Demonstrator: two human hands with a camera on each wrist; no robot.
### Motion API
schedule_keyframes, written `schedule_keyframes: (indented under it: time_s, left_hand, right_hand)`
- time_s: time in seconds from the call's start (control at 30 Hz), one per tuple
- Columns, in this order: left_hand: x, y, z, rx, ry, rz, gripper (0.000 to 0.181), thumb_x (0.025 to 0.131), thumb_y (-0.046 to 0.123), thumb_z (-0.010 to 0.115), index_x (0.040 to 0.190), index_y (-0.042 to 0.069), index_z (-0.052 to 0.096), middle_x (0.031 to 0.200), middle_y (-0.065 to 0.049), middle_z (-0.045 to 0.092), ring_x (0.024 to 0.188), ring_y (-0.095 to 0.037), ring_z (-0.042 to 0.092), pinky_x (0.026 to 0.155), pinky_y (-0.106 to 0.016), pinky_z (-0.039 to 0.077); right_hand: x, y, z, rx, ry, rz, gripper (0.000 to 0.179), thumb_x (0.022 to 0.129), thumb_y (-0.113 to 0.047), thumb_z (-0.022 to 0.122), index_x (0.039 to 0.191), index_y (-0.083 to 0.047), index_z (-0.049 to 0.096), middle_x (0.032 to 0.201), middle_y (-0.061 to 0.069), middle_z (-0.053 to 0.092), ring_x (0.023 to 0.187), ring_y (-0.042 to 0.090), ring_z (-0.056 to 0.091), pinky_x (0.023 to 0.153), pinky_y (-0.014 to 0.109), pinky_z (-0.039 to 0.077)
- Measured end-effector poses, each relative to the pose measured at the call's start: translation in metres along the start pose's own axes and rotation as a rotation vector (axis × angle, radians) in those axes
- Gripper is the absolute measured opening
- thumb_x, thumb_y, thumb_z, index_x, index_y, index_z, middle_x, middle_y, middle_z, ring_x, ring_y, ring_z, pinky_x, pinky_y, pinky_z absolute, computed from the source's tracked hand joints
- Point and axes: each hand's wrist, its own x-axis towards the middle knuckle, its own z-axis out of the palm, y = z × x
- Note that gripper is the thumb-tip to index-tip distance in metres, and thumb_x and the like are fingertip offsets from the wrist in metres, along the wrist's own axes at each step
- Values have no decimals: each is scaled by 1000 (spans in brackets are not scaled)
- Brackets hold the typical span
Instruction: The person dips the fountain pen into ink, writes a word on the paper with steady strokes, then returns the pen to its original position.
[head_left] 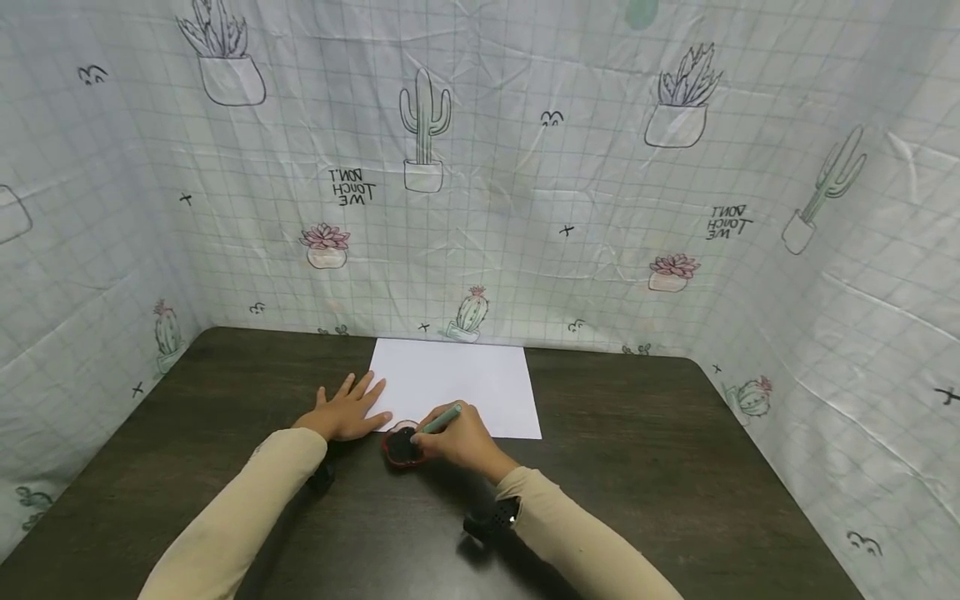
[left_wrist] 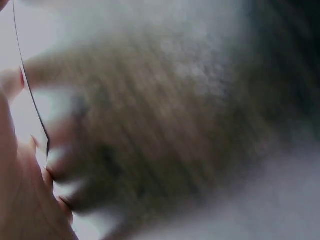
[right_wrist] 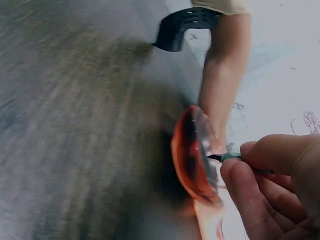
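My left hand (head_left: 351, 414) lies with fingers spread at the left edge of a white sheet of paper (head_left: 465, 379), its fingertips on the paper. In the left wrist view, the left fingers (left_wrist: 30, 175) show at the left side. My right hand (head_left: 465, 440) pinches a green pen (head_left: 442, 418) between thumb and fingers. A small, round, wavy-edged thing with a red rim and dark middle (head_left: 402, 450) sits by the paper's near left corner. In the right wrist view the pen's dark tip (right_wrist: 215, 157) points right at this red-rimmed thing (right_wrist: 192, 155).
The dark wooden table (head_left: 637, 467) spreads out on both sides of the paper. A pale cloth with cactus prints (head_left: 495, 208) hangs behind and at the sides. Black wrist mounts (head_left: 491, 518) stick out under the sleeves.
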Motion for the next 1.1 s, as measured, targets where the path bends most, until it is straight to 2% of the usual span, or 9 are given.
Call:
schedule_keyframes:
  time_s: [0.23, 0.33, 0.47, 0.63, 0.77, 0.97, 1.1]
  left_hand:
    - [3, -3, 1, 4, -1, -10, 74, 98, 58, 35, 156, 18, 12, 162, -11, 1, 146, -41, -3, 104, -73, -7]
    - [4, -2, 0, 13, 3, -8, 74, 98, 58, 35, 156, 18, 12, 162, -11, 1, 146, -41, -2, 104, -73, -6]
    - [5, 0, -1, 3, -1, -4, 74, 98, 58, 36, 156, 18, 13, 162, -12, 1, 146, -41, -3, 104, -73, -6]
    - [7, -1, -1, -11, -3, -10, 73, 98, 57, 37, 156, 18, 13, 162, -12, 1, 146, -41, -3, 104, -73, -7]
    - [9, -4, -1, -9, -2, -7, 73, 99, 57, 36, 156, 18, 12, 162, -11, 0, 146, -41, -4, 104, -73, -7]
    - [10, -6, 1, -35, -22, -2, 74, 98, 58, 37, 156, 19, 12, 162, -10, -2, 146, -40, -5, 103, -73, -9]
    - [14, -13, 7, -55, -25, -3, 79, 95, 64, 37, 156, 21, 13, 162, -9, -1, 146, -39, -6, 102, -73, -12]
  right_hand:
    - [13, 1, -16, 191, 33, 65, 13, 83, -10, 75, 90, 1, 73, 79, 15, 72, 71, 24, 72, 66, 38, 59]
    - [23, 2, -26, 243, 81, 91, 17, 84, -10, 74, 93, 4, 73, 85, 17, 73, 75, 25, 73, 69, 37, 59]
    - [37, 3, -41, 286, 157, 151, 15, 84, -7, 74, 95, 3, 73, 87, 14, 73, 75, 18, 73, 72, 31, 58]
    - [57, 5, -55, 299, 243, 187, 15, 82, -5, 74, 95, 4, 73, 84, 15, 73, 70, 15, 72, 71, 30, 58]
    - [72, 9, -60, 295, 292, 204, 15, 82, -4, 75, 93, 5, 72, 88, 16, 72, 70, 16, 72, 69, 28, 58]
    - [87, 17, -59, 285, 323, 243, 11, 81, -2, 75, 89, 6, 72, 93, 18, 71, 71, 17, 72, 70, 28, 58]
    - [93, 23, -56, 274, 336, 248, 10, 80, 0, 75, 88, 7, 72, 89, 19, 71, 66, 15, 71, 68, 28, 58]
